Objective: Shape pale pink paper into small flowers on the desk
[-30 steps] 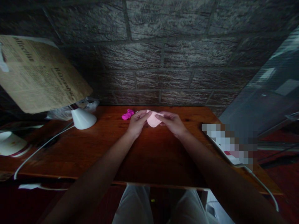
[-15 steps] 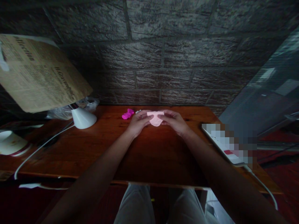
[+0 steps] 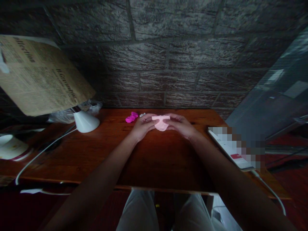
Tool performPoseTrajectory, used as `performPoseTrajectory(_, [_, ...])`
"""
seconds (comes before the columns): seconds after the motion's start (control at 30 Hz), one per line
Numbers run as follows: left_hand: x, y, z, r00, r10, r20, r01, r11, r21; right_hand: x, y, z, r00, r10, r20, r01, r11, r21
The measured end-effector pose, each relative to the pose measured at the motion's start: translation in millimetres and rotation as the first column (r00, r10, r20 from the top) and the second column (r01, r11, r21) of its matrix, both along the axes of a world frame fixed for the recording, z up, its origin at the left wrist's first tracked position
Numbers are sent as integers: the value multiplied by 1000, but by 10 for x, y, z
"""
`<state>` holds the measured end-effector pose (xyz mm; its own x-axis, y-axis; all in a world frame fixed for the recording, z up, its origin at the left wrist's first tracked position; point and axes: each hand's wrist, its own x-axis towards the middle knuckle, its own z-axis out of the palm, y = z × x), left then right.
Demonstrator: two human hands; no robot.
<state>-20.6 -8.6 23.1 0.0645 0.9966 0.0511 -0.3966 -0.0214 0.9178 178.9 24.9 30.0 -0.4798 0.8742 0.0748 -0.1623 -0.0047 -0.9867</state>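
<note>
Between my two hands is a small, pale pink, thin piece (image 3: 161,125), straight along its top and rounded below; I cannot make out if it is cloth or paper. My left hand (image 3: 144,125) pinches it from the left, thumb on its front. From the right, my right hand (image 3: 180,124) grips it the same way. The fingers behind it are partly hidden. A crumpled magenta piece (image 3: 131,117) lies on the wooden table (image 3: 158,160) just left of my left hand, with a small white thing (image 3: 142,115) beside it.
At the left stand a lamp with a newsprint shade (image 3: 50,77) and white base (image 3: 86,122), and a pale cup-like container (image 3: 12,147). A clear plastic bag (image 3: 62,116) lies behind. On the right rests a partly blurred, flat device (image 3: 231,149) with a white cable (image 3: 271,189). A brick wall (image 3: 149,57) backs the table.
Almost nothing differs. The pale pink piece has shifted very slightly to the right and down, still pinched by both hands.
</note>
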Motion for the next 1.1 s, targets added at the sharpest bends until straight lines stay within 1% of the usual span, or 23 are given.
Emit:
performPoseTrajectory(0.13, [6, -21, 1, 997, -70, -25, 70, 997, -17, -2, 6, -11, 1000, -27, 16, 27, 999, 21])
performPoseTrajectory(0.33, [-20, 0, -24, 999, -48, -8, 47, 998, -45, -5, -25, 24, 1000, 11, 4, -11, 997, 77])
performPoseTrajectory(0.47, [-48, 6, -31, 997, -64, 31, 67, 995, -76, 13, -42, 37, 997, 71, 4, -71, 991, 112])
performPoseTrajectory(0.53, [-54, 3, -30, 996, -72, 45, 76, 993, -91, 18, -39, 34, 997, 80, 1, -80, 989, 128])
performPoseTrajectory(0.67, [-36, -15, 0, 996, -76, 45, 81, 990, -115, 19, -1, 4, 998, 69, -11, -67, 984, 164])
performPoseTrajectory(0.8, [-2, -28, 50, 995, -101, 10, 102, 987, -122, 8, 53, -57, 998, 68, -1, -66, 972, 225])
performPoseTrajectory(0.97, [9, -11, 62, 995, -94, -30, 85, 972, -218, -29, 95, -150, 998, 46, 41, -57, 950, 306])
performPoseTrajectory(1.1, [-2, -7, 67, 992, -121, -25, 110, 959, -260, -37, 98, -155, 998, -5, 62, -18, 929, 370])
